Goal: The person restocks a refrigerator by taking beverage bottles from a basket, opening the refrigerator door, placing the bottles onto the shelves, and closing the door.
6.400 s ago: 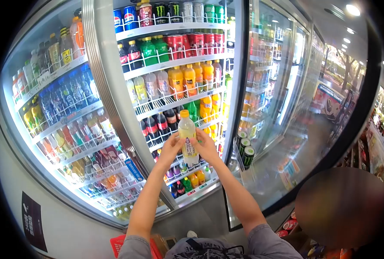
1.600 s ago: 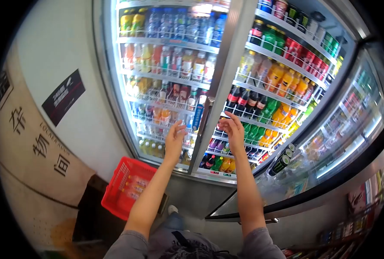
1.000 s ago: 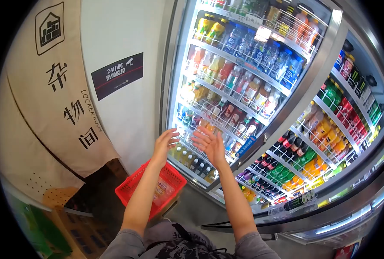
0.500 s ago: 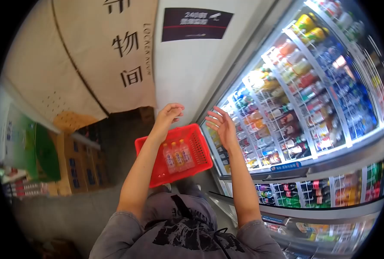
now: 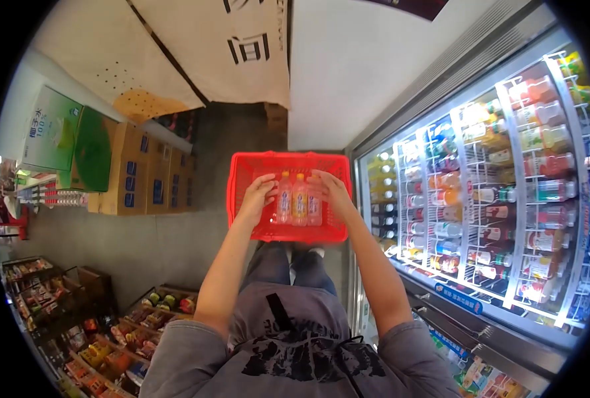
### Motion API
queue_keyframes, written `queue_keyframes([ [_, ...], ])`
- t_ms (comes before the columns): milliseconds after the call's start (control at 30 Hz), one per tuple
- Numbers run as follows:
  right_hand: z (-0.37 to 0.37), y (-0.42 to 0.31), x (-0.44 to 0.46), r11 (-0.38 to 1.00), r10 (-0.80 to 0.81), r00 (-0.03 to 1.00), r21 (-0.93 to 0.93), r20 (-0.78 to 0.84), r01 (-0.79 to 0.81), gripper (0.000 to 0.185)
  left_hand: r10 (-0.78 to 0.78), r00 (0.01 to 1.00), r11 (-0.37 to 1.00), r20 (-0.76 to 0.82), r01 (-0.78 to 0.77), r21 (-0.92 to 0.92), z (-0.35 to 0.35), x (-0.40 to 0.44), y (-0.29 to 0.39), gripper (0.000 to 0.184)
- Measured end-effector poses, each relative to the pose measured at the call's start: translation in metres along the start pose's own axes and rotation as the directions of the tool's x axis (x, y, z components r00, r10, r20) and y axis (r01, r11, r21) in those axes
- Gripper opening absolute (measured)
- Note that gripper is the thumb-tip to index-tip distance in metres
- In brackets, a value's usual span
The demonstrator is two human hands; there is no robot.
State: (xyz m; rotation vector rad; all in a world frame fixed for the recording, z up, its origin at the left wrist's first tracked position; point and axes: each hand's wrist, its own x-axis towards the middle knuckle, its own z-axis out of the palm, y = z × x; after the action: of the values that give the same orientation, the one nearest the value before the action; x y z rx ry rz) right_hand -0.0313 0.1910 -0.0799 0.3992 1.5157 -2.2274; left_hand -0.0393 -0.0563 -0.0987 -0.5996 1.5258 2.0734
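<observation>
A red plastic shopping basket (image 5: 293,234) is below my hands, in front of my legs. Three bottles of pinkish drink with yellow or orange caps lie side by side in it: a left bottle (image 5: 284,201), a middle bottle (image 5: 299,203) and a right bottle (image 5: 315,211). My left hand (image 5: 260,194) is over the basket beside the left bottle, its fingers loosely curved and holding nothing. Over the right bottle's upper end reaches my right hand (image 5: 330,192), fingers extended and apart. Whether its fingertips touch that bottle I cannot tell.
A lit drinks fridge (image 5: 470,199) with full shelves stands at the right. Stacked cardboard boxes (image 5: 139,176) and a green carton (image 5: 94,152) are at the left. Snack racks (image 5: 126,331) stand at the lower left. A cloth curtain (image 5: 195,60) hangs ahead beside a white wall (image 5: 334,79).
Both hands have come down from beyond the basket's far rim to around the bottles. The view has turned and tilted downward, bringing the basket to the middle and the snack racks into sight.
</observation>
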Motion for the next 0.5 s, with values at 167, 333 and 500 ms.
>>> queue_keyframes([
  [167,-0.032,0.074,0.018,0.989,0.143,0.981,-0.006,-0.134,-0.145,0.043,-0.153,0.986,0.985,-0.062,0.157,0.069,-0.016,0.015,-0.057,0.026],
  [333,-0.062,0.151,0.036,0.986,0.165,0.956,0.015,-0.244,-0.166,0.038,-0.267,0.961,0.962,0.071,0.262,0.073,-0.030,0.061,-0.134,0.033],
  [500,-0.064,0.181,0.078,0.936,-0.050,0.954,-0.347,-0.295,-0.059,0.032,-0.325,0.945,0.946,0.040,0.324,0.028,-0.019,0.091,-0.167,0.049],
])
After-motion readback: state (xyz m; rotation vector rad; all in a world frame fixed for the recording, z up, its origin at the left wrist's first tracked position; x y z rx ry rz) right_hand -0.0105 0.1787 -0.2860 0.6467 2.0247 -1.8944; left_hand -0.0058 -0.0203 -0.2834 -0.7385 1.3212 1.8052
